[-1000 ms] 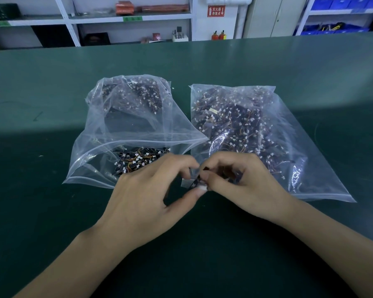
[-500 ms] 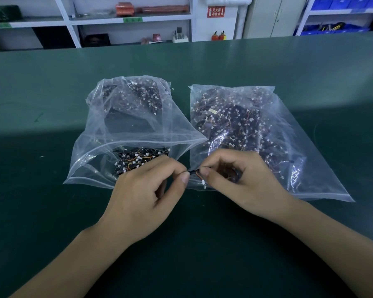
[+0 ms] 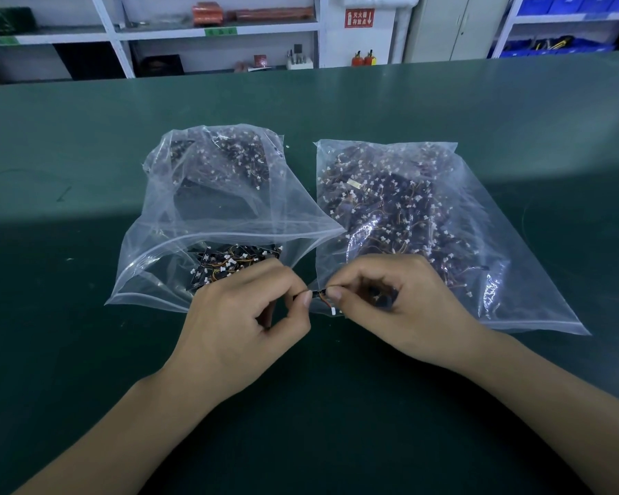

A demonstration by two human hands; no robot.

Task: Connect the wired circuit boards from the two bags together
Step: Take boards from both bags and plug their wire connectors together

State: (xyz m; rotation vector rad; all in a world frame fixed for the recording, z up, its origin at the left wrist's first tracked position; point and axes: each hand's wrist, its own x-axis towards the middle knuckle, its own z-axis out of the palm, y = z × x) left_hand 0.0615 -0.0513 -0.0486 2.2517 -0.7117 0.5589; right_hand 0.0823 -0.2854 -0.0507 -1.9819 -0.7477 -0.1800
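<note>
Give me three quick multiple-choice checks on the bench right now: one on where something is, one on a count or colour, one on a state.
1. Where are the two hands working?
A. at the near edges of the bags
B. behind the bags
C. on the shelves

2. How many clear plastic bags lie on the green table?
A. one
B. two
C. four

3. What is the state of the left bag's mouth?
A. zipped flat
B. knotted
C. gaping open

Answers:
1 A: the left hand and right hand pinch a small wired board between the bags' near edges.
2 B: only the left bag and right bag are there.
3 C: its near rim stands lifted, with boards showing inside.
</note>
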